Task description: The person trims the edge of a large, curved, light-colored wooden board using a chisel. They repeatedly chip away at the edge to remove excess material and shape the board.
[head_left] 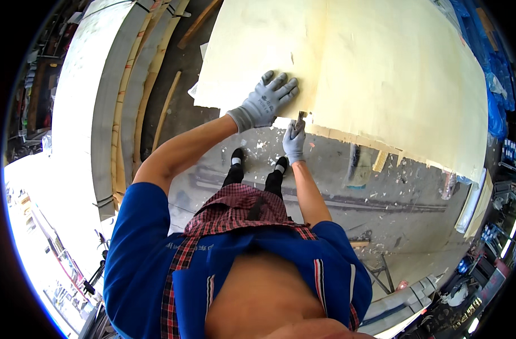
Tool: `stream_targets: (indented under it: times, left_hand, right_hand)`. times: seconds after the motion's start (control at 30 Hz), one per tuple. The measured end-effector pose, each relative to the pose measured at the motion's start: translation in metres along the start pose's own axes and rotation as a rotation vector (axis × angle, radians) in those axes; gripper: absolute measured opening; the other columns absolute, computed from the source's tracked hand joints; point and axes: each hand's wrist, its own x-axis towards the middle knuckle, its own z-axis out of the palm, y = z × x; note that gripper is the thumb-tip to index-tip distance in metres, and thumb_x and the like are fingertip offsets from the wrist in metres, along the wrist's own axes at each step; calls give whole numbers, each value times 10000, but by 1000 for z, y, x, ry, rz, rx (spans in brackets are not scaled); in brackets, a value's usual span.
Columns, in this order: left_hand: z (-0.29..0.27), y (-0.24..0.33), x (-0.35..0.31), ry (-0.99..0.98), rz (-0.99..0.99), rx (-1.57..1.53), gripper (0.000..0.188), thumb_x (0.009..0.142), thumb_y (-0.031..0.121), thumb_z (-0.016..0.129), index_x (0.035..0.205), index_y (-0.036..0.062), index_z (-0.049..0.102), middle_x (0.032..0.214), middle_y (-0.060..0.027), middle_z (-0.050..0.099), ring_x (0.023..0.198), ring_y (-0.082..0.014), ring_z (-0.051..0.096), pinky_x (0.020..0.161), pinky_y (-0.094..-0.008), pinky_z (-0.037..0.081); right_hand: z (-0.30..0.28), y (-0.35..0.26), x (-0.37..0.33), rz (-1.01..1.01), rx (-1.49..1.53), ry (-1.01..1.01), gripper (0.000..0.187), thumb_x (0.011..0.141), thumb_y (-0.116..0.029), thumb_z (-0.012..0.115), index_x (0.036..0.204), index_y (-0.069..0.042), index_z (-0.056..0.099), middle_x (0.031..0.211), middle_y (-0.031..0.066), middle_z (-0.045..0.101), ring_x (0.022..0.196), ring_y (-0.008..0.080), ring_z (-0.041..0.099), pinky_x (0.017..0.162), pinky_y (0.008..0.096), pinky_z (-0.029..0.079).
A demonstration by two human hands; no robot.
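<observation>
Board, pale and wide, lies in front of you, with its ragged near edge toward your body. Your left hand rests upon the board close to this edge, fingers spread wide and gripping nothing; I judge that this keeps the surface steady. Your right hand is at the near edge of the board, fingers closed around a small dark tool (its exact kind I cannot tell), whose head meets that edge. Holding it there probably gives you good control at the border. To the left of the board are long stacked panels, and a wooden strip lies between them and the board. Beyond its right side is crumpled blue plastic. On the near side of the board, pale scraps litter the floor around your shoes, so the footing may be untidy.
</observation>
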Motion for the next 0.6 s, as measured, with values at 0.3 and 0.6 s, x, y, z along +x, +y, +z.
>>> stream_targets:
  times: [0.3,0.6]
  left_hand:
    - [-7,-11,-11,-20,-23,13,817,632,252,627,1394,64,399,1453,-124,390,1298,-327,396,1094,-509,244]
    - [-11,-10,-1,74,18,-51,732,660,222,612,1353,64,439,1410,-132,438,1274,-332,429,1088,-488,272]
  right_hand:
    - [-58,-128,-27,976,1425,-552,122,867,-83,599,957,-97,518,700,-40,375,588,67,335,513,229,304]
    - [-60,-165,-14,950,2235,-752,231,888,-74,553,1109,-5,550,738,-38,328,608,71,319,529,219,313]
